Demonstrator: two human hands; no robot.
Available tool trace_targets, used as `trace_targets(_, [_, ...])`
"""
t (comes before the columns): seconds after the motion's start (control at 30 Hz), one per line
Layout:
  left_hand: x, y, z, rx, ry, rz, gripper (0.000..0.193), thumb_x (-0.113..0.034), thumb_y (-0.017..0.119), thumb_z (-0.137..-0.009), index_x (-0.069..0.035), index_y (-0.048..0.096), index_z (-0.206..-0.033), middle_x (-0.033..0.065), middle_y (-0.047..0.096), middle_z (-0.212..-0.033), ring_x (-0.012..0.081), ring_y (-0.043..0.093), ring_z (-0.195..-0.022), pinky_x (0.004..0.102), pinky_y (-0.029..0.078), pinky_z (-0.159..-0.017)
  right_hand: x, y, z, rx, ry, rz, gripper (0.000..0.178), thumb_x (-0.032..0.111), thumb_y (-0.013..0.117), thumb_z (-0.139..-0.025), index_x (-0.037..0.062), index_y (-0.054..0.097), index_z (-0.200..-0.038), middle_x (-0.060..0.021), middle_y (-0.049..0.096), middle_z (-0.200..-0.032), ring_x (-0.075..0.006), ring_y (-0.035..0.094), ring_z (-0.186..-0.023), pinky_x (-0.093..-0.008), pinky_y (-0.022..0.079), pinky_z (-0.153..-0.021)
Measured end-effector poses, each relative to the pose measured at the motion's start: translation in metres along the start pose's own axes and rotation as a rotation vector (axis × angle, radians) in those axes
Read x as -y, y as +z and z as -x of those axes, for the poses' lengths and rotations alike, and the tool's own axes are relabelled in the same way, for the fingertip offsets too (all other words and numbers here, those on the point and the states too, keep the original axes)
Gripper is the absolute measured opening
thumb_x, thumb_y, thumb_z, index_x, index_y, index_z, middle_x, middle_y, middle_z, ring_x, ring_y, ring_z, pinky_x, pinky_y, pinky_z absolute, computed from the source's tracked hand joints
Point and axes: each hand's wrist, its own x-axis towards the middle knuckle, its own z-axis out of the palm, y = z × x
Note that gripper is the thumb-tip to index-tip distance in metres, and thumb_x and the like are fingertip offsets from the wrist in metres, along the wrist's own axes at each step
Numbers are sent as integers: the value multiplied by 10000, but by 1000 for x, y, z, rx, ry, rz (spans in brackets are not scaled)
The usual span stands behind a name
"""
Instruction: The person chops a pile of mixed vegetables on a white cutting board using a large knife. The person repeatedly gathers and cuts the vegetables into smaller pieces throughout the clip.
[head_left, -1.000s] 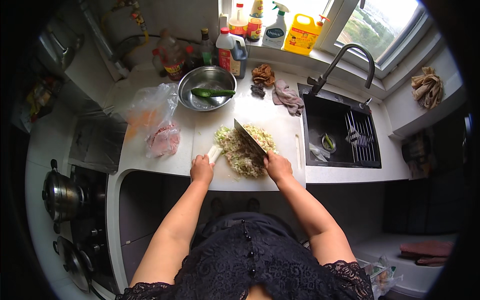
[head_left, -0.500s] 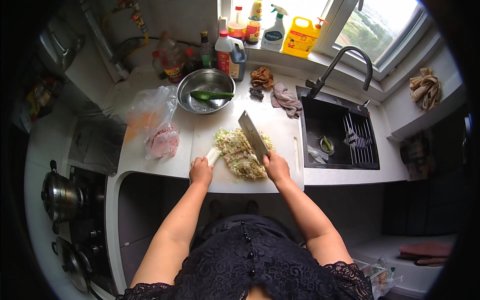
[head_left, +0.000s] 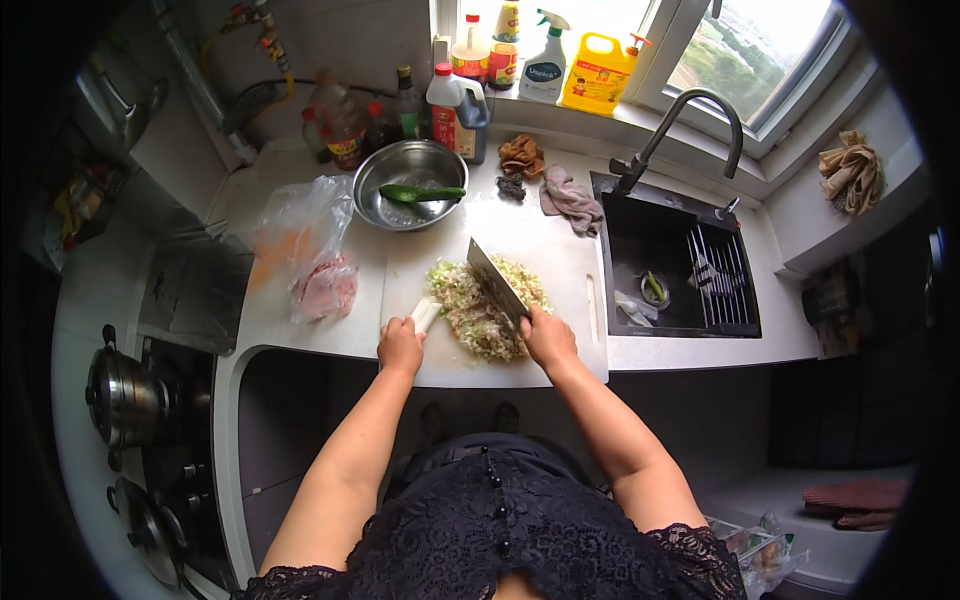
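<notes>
My right hand [head_left: 549, 338] is closed round the handle of a cleaver [head_left: 496, 281]. The broad blade slants up and left, with its lower edge in a heap of finely chopped mixture [head_left: 480, 315], pale green and white with pinkish bits. That heap lies on a white cutting board [head_left: 567, 300]. At the board's left side my left hand [head_left: 401, 345] is curled, fingers close together, against a short pale stalk-like piece [head_left: 426, 313] at the heap's edge. The far end of this piece shows; the near end is hidden by the hand.
Behind the board stands a steel bowl [head_left: 366, 205] holding a green cucumber-like vegetable [head_left: 420, 193]. Left lie a plastic bag [head_left: 300, 225] and bagged pink meat [head_left: 326, 288]. Crumpled cloths [head_left: 572, 200] sit near the black sink [head_left: 640, 230]. Bottles [head_left: 457, 115] line the back; pots [head_left: 125, 395] stand far left.
The cleaver's blade has come down and left into the chopped heap, and my right hand has shifted slightly left with it. My left hand keeps its place.
</notes>
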Motion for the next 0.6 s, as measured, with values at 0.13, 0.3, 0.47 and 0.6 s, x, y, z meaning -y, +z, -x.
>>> trace_targets(0.13, [1,0,1,10,-27,3,396,-229,685,-783,-75,587,-1135,90,548,-1036,295,525,-1008,399,489,-806,11,-7,3,-50,-47,-65,228,300,476,-892,94,548,-958,-193,647,-841,-398,612,-826,-506,468,-729])
trace_targets(0.3, [1,2,-1,4,-21,-6,403,-233,687,-781,-82,586,-1141,87,549,-1041,294,525,-1006,399,490,-806,1,10,2,17,15,10,232,324,476,-899,104,533,-946,-173,651,-863,-389,613,-830,-493,472,-732])
trace_targets(0.47, [2,4,0,4,-25,1,408,-237,684,-783,-83,587,-1149,88,547,-1037,290,522,-1008,397,490,-805,16,0,9,-13,-65,-34,228,317,482,-896,100,529,-948,-169,648,-861,-386,612,-828,-496,470,-732])
trace_targets(0.6, [1,1,0,9,-22,-9,411,-238,680,-787,-80,590,-1155,88,546,-1035,286,524,-1002,393,489,-807,13,7,8,-6,-61,2,219,304,486,-892,95,521,-950,-166,647,-853,-384,613,-821,-497,470,-730])
